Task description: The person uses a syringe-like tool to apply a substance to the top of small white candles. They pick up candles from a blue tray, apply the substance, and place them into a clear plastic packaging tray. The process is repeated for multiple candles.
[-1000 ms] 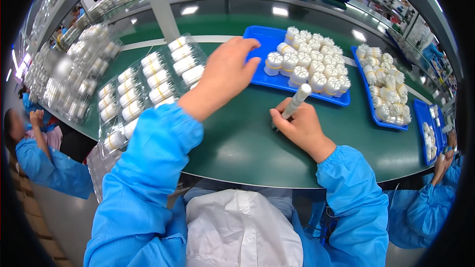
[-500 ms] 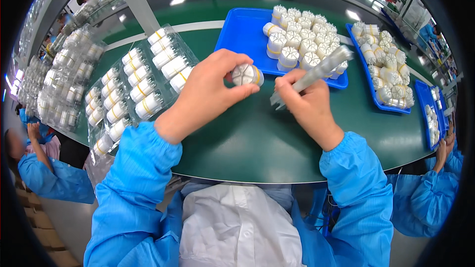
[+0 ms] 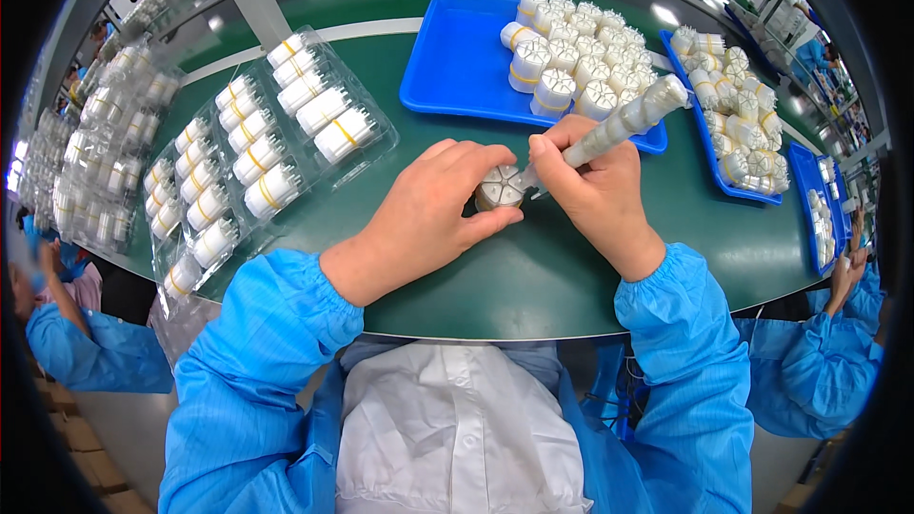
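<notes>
My left hand (image 3: 414, 214) is closed round a small white cylindrical part (image 3: 500, 187), its thumb and fingers on the sides. The part's round top faces up, divided by spoke-like lines into wedge-shaped segments. A long, pale, wrapped-looking tool (image 3: 636, 116) with a narrow tip is gripped in my right hand (image 3: 600, 195). Its thick end points up and to the right, while the tip lies at the right edge of the part's top. Whether the tip touches the part I cannot tell. Both hands are close together over the green tabletop (image 3: 533, 290).
Beyond my hands stands a blue tray (image 3: 455, 57) with many similar white cylinders (image 3: 571, 57). Further blue trays (image 3: 752, 192) line the right. At left lies a clear plastic blister tray (image 3: 367, 154) holding yellow-banded cylinders, beside stacked filled trays (image 3: 105, 152). Co-workers in blue sleeves (image 3: 95, 347) sit on either side.
My left hand has moved right and down with the cylinder, now turned top up. The tool's tip in my right hand has come to the cylinder's edge. The view has shifted slightly.
</notes>
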Demonstrator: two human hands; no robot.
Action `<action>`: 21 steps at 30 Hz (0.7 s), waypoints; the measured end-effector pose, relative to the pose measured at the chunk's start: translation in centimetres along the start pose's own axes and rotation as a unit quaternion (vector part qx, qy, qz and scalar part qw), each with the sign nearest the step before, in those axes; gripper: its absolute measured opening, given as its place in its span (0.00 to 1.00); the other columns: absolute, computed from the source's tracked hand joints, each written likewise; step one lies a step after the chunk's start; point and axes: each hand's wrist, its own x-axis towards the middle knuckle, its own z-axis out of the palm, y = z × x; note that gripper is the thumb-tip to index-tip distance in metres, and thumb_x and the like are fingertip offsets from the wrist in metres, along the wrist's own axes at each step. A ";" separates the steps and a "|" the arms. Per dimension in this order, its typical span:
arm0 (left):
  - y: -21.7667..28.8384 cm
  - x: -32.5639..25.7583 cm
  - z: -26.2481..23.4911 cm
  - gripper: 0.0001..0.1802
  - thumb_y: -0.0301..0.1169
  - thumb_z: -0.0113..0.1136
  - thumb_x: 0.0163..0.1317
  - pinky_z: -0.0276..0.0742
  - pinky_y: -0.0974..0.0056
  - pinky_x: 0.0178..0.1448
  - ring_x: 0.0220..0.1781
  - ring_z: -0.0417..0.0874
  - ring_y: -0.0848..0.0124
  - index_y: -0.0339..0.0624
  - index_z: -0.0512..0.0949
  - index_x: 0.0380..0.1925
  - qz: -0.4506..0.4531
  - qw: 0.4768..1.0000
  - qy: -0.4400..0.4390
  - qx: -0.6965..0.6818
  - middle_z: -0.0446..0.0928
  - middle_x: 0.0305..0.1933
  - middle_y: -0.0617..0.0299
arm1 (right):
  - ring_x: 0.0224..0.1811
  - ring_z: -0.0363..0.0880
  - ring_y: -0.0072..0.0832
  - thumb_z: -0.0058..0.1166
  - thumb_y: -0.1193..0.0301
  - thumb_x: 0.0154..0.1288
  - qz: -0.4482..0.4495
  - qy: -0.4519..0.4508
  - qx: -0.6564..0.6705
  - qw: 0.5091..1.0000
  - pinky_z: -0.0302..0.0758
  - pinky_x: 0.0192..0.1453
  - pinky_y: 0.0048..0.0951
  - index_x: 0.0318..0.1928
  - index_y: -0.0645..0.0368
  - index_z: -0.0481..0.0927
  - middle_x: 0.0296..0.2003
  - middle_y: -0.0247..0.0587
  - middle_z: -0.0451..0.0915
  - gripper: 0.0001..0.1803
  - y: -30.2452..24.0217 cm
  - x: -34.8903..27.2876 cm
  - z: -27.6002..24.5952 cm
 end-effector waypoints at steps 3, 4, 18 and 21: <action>0.1 0.1 0.0 0.27 0.33 0.77 0.53 0.77 0.53 0.49 0.45 0.79 0.53 0.38 0.76 0.52 -0.008 1.000 -0.003 -0.005 0.80 0.43 0.53 | 0.25 0.77 0.17 0.64 0.70 0.67 0.002 -0.003 -0.017 1.000 0.71 0.28 0.24 0.31 0.65 0.81 0.22 0.35 0.81 0.10 -0.1 -0.1 0.3; 0.2 0.1 0.0 0.28 0.34 0.77 0.53 0.77 0.53 0.49 0.45 0.79 0.53 0.38 0.76 0.52 -0.013 1.000 -0.006 -0.006 0.79 0.43 0.53 | 0.25 0.77 0.17 0.64 0.70 0.67 0.002 -0.003 -0.019 1.000 0.71 0.28 0.24 0.31 0.65 0.81 0.22 0.35 0.81 0.10 -0.1 -0.2 0.4; 0.1 -0.4 0.7 0.30 0.28 0.71 0.55 0.81 0.57 0.58 0.55 0.84 0.56 0.36 0.73 0.59 -0.046 0.996 0.026 -0.067 0.81 0.54 0.50 | 0.26 0.77 0.16 0.63 0.69 0.69 0.054 0.006 0.068 0.996 0.72 0.29 0.23 0.31 0.63 0.81 0.24 0.33 0.81 0.11 0.2 0.3 0.0; 0.1 -0.4 0.9 0.29 0.29 0.71 0.56 0.79 0.55 0.57 0.54 0.82 0.53 0.37 0.73 0.58 -0.034 0.996 0.032 -0.070 0.80 0.53 0.50 | 0.26 0.76 0.17 0.62 0.69 0.69 0.057 -0.013 0.046 0.997 0.71 0.29 0.23 0.32 0.63 0.81 0.24 0.33 0.81 0.10 0.3 0.3 0.1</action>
